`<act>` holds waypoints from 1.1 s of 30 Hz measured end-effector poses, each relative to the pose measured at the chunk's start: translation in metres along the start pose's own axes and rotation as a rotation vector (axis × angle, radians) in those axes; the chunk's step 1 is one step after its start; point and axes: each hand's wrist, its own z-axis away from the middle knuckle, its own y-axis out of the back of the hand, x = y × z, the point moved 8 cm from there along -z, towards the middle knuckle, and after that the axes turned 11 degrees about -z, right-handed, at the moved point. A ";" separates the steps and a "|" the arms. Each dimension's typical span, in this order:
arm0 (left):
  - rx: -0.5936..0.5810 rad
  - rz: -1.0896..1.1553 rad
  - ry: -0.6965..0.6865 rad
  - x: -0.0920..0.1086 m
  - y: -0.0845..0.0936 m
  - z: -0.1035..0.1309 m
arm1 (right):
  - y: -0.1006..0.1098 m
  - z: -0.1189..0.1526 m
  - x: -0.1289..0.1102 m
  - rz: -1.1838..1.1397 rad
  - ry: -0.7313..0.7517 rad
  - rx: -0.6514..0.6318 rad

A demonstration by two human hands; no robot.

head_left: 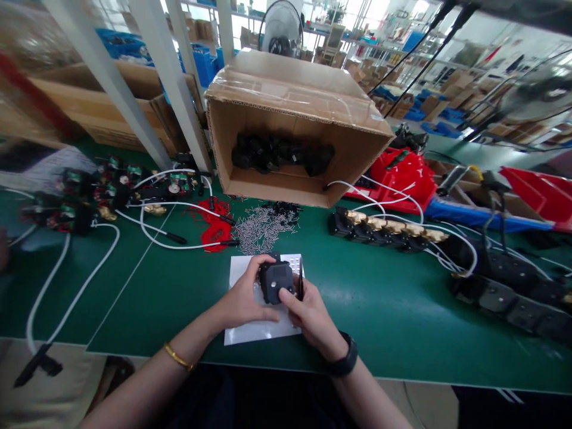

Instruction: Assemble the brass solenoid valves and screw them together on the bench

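A small black plastic housing (277,281) is held above a white sheet (239,330) near the front of the green table. My left hand (243,298) grips its left side, with the thumb stretched out below it. My right hand (311,313) closes on its lower right corner, thumb pressed on the face. A thin, dark upright piece (301,280) sticks up by my right fingers; I cannot make out its kind. Just beyond the sheet lie a heap of small silvery screws (263,229) and bundles of red wire (215,229).
An open cardboard box (295,98) with black parts inside lies on its side behind the screws. To the right are black housings with brass fittings (388,227) and red bins (404,179). Circuit-board assemblies (176,182) with white cables (179,205) spread over the left side.
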 end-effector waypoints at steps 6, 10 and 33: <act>0.024 0.105 0.112 -0.002 0.006 -0.016 | 0.004 0.000 0.012 -0.018 0.061 0.087; 0.115 0.095 0.152 -0.002 0.003 -0.017 | 0.003 0.001 0.011 0.022 0.072 0.093; 0.095 -0.085 0.029 -0.019 -0.008 -0.008 | -0.004 0.004 -0.036 0.791 0.447 0.078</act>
